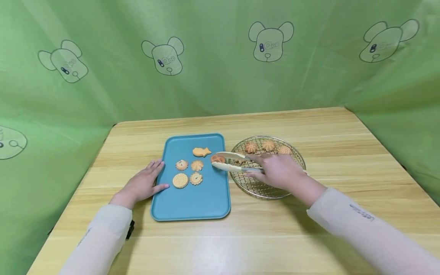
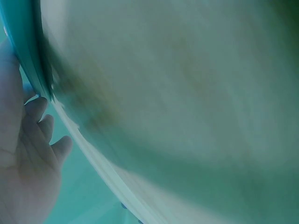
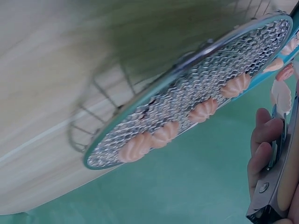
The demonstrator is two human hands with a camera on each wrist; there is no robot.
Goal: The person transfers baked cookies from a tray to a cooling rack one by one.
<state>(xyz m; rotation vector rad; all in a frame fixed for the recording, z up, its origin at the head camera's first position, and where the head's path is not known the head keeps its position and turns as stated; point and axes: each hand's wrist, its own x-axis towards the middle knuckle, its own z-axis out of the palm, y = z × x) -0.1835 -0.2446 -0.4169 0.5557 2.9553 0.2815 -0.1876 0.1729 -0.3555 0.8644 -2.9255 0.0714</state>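
My right hand [image 1: 277, 170] grips metal tongs [image 1: 228, 167] with pale tips. Those tips sit either side of a brown pretzel-shaped cookie [image 1: 216, 159] by the right edge of the blue tray [image 1: 206, 204]. Whether the cookie touches the tray I cannot tell. My left hand [image 1: 142, 183] rests at the tray's left edge, its thumb over the rim and fingers fairly straight. On the tray lie a fish-shaped cookie [image 1: 201, 152], a round cookie [image 1: 180, 180] and several scalloped ones. In the left wrist view, the left hand's fingers [image 2: 35, 109] are beside the tray edge.
Right of the tray stands a round wire rack [image 3: 187, 84] on thin legs, partly under the right hand and tongs. Several swirl cookies [image 3: 203, 110] lie on it. The wooden table [image 1: 206, 252] is bordered by green curtains [image 1: 213, 88] at the back and sides.
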